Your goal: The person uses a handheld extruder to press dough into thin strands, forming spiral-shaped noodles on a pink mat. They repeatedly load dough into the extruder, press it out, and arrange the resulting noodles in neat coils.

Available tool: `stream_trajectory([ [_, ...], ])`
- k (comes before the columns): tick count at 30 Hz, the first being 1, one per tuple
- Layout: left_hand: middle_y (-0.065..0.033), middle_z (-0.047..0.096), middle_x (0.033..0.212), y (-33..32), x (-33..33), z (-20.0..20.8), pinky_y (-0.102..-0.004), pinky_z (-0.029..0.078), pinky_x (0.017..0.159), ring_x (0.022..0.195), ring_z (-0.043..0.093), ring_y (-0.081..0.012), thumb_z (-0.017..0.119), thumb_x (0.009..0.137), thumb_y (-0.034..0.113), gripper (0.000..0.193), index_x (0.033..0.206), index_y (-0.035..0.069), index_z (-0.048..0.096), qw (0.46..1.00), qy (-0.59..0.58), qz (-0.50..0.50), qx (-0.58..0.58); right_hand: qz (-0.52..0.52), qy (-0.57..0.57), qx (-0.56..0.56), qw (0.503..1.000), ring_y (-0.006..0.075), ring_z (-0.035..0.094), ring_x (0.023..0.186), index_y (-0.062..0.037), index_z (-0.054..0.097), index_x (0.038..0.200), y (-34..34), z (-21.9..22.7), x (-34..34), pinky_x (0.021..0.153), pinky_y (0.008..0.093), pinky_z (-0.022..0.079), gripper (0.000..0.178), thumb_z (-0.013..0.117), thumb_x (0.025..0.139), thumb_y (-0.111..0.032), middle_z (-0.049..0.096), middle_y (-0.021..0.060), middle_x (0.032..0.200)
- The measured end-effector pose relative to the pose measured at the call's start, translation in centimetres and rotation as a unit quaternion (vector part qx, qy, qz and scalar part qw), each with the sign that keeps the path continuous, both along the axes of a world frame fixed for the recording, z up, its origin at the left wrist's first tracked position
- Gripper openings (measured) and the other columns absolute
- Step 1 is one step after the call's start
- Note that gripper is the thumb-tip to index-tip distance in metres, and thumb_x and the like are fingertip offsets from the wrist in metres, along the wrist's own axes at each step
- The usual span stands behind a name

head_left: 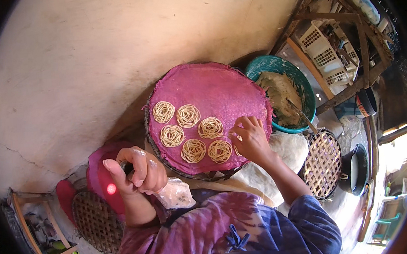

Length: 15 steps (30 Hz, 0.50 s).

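My left hand [143, 172], raised at the tray's near left, is closed around an object mostly hidden by the fingers. Its dark end shows near the thumb, and a whitish, bag-like part [176, 194] sticks out on the other side. My right hand [251, 138] is over the right part of a round tray covered with pink woven cloth [201, 83]. Its fingers are curled down, and what is between them is hidden. Beneath it, a pale noodle nest [237, 151] shows only in part. Several whole noodle nests [193, 151] lie flat on the cloth to the left.
A teal basin [309, 85] of beige dough with a stick-like handle [300, 114] stands behind right. Woven bamboo trays [323, 164] lie at both sides. A dark bucket [355, 169] is far right. The wall [84, 78] rises behind the tray; a wooden frame [370, 42] stands right.
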<state>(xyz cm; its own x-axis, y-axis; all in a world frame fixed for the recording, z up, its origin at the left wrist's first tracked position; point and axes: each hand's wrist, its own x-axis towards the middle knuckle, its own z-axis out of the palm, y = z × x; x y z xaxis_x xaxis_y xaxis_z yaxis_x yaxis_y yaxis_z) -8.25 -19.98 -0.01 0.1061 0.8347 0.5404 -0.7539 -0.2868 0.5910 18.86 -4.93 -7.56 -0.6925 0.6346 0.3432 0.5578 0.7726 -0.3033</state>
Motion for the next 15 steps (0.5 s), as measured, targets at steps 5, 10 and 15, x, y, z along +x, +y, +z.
stream_trajectory([
  [5,-0.0032,0.046,0.046,-0.6,-0.5,-0.2,-0.0292,0.033,0.032,0.033,0.037,-0.0148,0.035,0.098,0.062,0.062,0.066,0.009,0.044,0.999,-0.039,-0.001,0.007,0.008,-0.059,-0.003,0.998,0.0279,0.052,0.097,-0.0106,0.071,0.09,0.4,-1.2,-1.1,0.083,0.0413,0.039,0.013,0.069,0.079,-0.017,0.058,0.0067,0.102],
  [10,-0.0036,0.045,0.047,-0.7,-0.8,-0.6,-0.0286,0.033,0.033,0.034,0.037,-0.014,0.034,0.098,0.063,0.063,0.066,0.009,0.043,0.999,-0.04,0.003,-0.001,0.004,-0.048,0.004,0.999,0.0272,0.052,0.097,-0.0088,0.069,0.093,0.7,-1.4,-2.0,0.085,0.041,0.038,0.016,0.07,0.079,-0.017,0.057,0.0066,0.102],
  [15,-0.0034,0.046,0.048,-0.5,-0.8,-0.5,-0.0289,0.031,0.032,0.034,0.037,-0.0142,0.035,0.099,0.062,0.062,0.066,0.01,0.043,0.999,-0.029,0.011,-0.006,0.005,-0.05,0.017,0.999,0.027,0.052,0.097,-0.0099,0.069,0.095,1.0,-1.2,-2.7,0.083,0.0411,0.038,0.016,0.067,0.079,-0.011,0.056,0.0067,0.1],
])
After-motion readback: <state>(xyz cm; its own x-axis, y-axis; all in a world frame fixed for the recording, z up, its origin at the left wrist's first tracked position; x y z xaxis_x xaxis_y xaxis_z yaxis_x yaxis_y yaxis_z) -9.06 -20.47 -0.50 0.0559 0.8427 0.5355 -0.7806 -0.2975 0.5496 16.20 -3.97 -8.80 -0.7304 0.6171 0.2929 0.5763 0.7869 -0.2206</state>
